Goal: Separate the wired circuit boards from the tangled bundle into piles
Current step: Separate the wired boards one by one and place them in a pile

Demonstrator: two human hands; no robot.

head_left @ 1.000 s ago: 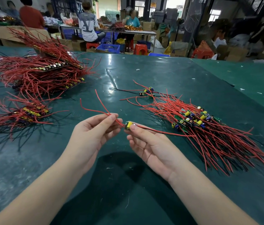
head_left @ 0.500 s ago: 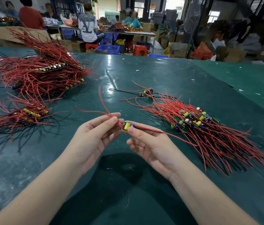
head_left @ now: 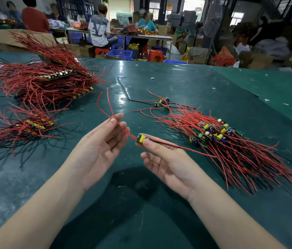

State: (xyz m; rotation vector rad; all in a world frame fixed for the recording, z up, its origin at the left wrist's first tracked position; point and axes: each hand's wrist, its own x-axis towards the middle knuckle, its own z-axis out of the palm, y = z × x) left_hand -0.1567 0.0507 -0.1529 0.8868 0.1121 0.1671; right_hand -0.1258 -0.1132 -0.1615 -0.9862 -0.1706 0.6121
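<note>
Board (head_left: 142, 138) pinched at table centre, between thumb and forefinger of right hand (head_left: 168, 159), other fingers lying loosely open, palm up. Red leads (head_left: 111, 112) running out toward 11 o'clock, passing over left hand (head_left: 100, 144); fingers there nearly straight, thumb tip seemingly pressing the wire against the forefinger, though whether truly nipping it or only resting cannot be told. Second lead pair (head_left: 186, 149) trailing toward 3 o'clock, tips lying on or just beside the tangled bundle (head_left: 231, 141), which is spreading from 2 toward 4 o'clock on the green table (head_left: 159, 81).

Judging the step: drawing one board clear and straightening its wires before laying it down. Doing it well probably means:

- Keeping the pinch on the board's edge, not on the yellow capacitor, sparing the solder joints.
- Sliding the left fingers outward along the red leads, smoothing rather than tugging.
- Lifting the trailing lead pair up and away from the bundle slowly; watching for a snag, since any hooked wire would be dragging neighbouring boards along.
- Carrying the freed board toward 9 o'clock, to the small pile (head_left: 32, 125), or beyond it to the large stack (head_left: 51, 81) at 10 o'clock.
- Laying it with wires fanning the same way as those already there, keeping the piles tidy.
</note>
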